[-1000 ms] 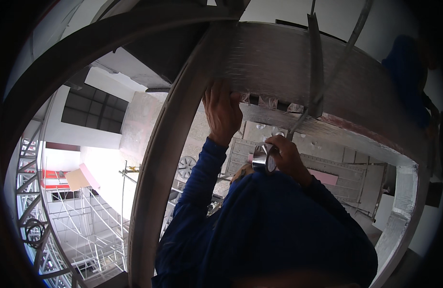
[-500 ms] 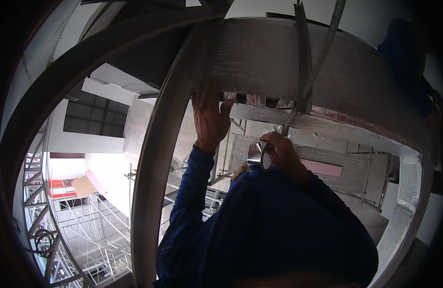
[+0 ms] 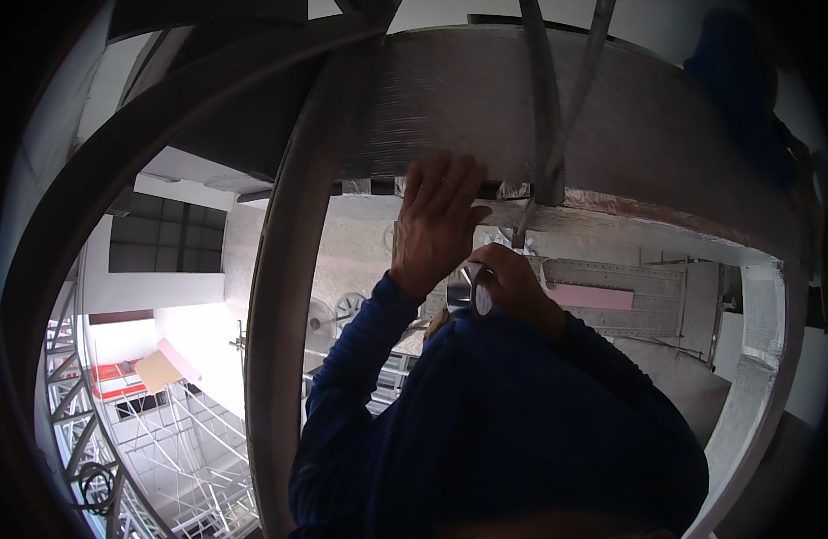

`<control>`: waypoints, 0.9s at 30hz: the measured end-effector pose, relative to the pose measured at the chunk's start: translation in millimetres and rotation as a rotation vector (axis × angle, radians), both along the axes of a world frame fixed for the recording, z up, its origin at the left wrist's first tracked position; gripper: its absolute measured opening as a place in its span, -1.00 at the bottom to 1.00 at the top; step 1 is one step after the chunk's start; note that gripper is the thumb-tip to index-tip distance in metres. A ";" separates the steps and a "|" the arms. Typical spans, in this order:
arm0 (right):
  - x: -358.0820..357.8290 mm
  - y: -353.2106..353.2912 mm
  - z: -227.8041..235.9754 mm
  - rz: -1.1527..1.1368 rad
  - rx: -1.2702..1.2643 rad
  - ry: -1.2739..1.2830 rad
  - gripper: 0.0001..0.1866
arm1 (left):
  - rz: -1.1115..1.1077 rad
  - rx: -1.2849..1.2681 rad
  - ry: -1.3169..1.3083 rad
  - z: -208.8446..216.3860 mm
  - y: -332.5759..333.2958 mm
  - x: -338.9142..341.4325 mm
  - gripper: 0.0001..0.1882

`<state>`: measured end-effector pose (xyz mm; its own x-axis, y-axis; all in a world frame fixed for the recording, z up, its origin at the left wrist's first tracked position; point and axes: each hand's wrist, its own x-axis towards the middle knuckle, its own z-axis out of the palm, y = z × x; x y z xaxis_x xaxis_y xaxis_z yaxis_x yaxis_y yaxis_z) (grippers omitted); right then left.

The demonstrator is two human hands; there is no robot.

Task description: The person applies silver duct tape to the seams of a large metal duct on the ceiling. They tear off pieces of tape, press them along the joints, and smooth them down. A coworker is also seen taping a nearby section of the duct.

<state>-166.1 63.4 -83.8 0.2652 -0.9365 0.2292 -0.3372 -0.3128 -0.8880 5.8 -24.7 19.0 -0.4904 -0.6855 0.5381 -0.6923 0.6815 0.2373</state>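
Observation:
A broad silver-grey foil-covered panel, like the side of a duct, spans the upper middle. My left hand is open, fingers stretched upward over its lower edge and palm turned to it. Short shiny tape strips cross the dark gap along that edge; my fingers hide some of them. Below and to the right, my right hand is closed around a roll of silver foil tape, held on edge in front of my chest. The roll is just below my left wrist.
A metal beam runs down left of my arm, and a hanger strut crosses the panel. A foil-wrapped duct section bends down at right. Another person's blue sleeve shows upper right. Scaffolding and a pink board lie far below.
My left hand has slid right along the panel's lower edge, from beside the beam to over the tape strips. The right hand still holds the tape roll. The view has shifted slightly.

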 end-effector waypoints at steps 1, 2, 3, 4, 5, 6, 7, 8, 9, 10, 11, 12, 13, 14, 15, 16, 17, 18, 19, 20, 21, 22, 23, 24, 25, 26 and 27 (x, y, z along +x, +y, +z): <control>-0.1 -0.1 0.4 -0.008 -0.036 0.000 -0.66 | -0.025 -0.027 0.025 1.2 -4.8 0.5 -0.32; 0.1 0.3 0.7 -0.009 -0.008 0.003 -0.66 | -0.036 -0.020 0.028 2.3 -5.8 1.8 -0.34; -0.1 1.1 1.0 -0.010 0.020 0.006 -0.67 | -0.044 -0.006 0.032 3.1 -6.8 2.7 -0.35; -0.4 1.4 1.1 -0.011 0.045 0.009 -0.67 | -0.050 0.006 0.040 4.1 -8.0 3.8 -0.37; -0.2 1.5 0.9 -0.009 0.034 0.014 -0.67 | -0.050 -0.020 0.037 5.0 -9.4 4.1 -0.43; -0.3 1.2 0.5 -0.008 0.023 0.017 -0.67 | -0.042 -0.023 0.056 5.9 -10.2 3.7 -0.47; 0.2 1.4 -0.1 -0.006 0.015 0.018 -0.66 | -0.033 -0.024 0.073 6.9 -10.8 3.1 -0.51; 0.8 1.7 -0.9 -0.005 0.007 0.018 -0.66 | -0.024 -0.026 0.091 7.6 -11.4 1.8 -0.54; 0.6 1.3 -2.0 -0.003 -0.001 0.017 -0.66 | -0.005 -0.017 0.111 8.5 -13.1 0.6 -0.59; 0.5 1.1 -3.2 0.001 -0.008 0.020 -0.66 | 0.015 -0.009 0.132 9.2 -15.3 -0.5 -0.64; -0.1 1.1 -4.1 -0.005 -0.004 0.021 -0.66 | 0.038 0.003 0.154 10.1 -18.0 -1.4 -0.69; -0.7 1.2 -5.0 -0.009 0.004 0.023 -0.66 | 0.022 -0.006 0.174 10.8 -21.0 -1.5 -0.72; -1.5 1.8 -5.6 -0.013 0.013 0.025 -0.66 | 0.012 -0.009 0.194 11.3 -23.7 -0.9 -0.75; -2.9 2.0 -5.9 -0.021 0.008 0.022 -0.66 | 0.002 -0.014 0.213 12.0 -27.0 0.4 -0.78; -3.6 2.6 -6.1 -0.028 0.004 0.018 -0.67 | -0.004 -0.021 0.233 12.3 -29.8 2.2 -0.81; -4.8 2.6 -6.0 -0.033 0.012 0.018 -0.67 | -0.020 0.000 0.231 12.8 -33.1 4.4 -0.80; -5.9 3.6 -5.7 -0.038 -0.001 0.013 -0.68 | -0.033 0.020 0.230 13.3 -35.6 7.1 -0.80; -7.1 4.7 -5.1 -0.042 -0.001 0.014 -0.68 | -0.043 0.041 0.224 13.9 -37.5 9.1 -0.80; -8.3 5.4 -4.5 -0.047 0.000 0.014 -0.68 | -0.042 0.053 0.232 14.7 -38.3 11.2 -0.80; -9.2 6.5 -3.8 -0.060 0.006 0.010 -0.68 | -0.041 0.068 0.234 15.8 -37.9 12.1 -0.79; -10.4 7.7 -3.1 -0.073 0.013 0.007 -0.69 | -0.040 0.082 0.236 17.3 -37.4 12.0 -0.79; -11.8 8.3 -2.7 -0.085 0.025 0.005 -0.69 | -0.038 0.095 0.240 19.0 -36.6 10.4 -0.78; -12.7 8.5 -2.3 -0.098 0.006 0.004 -0.69 | -0.056 0.080 0.198 20.0 -35.1 5.2 -0.76; -13.6 8.4 -2.4 -0.107 -0.003 0.004 -0.69 | -0.071 0.067 0.157 19.9 -31.9 -2.6 -0.73; -14.2 8.4 -2.7 -0.114 -0.011 0.005 -0.69 | -0.083 0.055 0.117 19.6 -27.9 -11.0 -0.71; -14.3 8.7 -3.2 -0.107 -0.004 0.016 -0.69 | -0.083 0.064 0.117 18.8 -22.8 -19.4 -0.70; -14.2 7.6 -4.0 -0.098 -0.001 0.028 -0.69 | -0.081 0.070 0.118 17.9 -18.1 -28.0 -0.68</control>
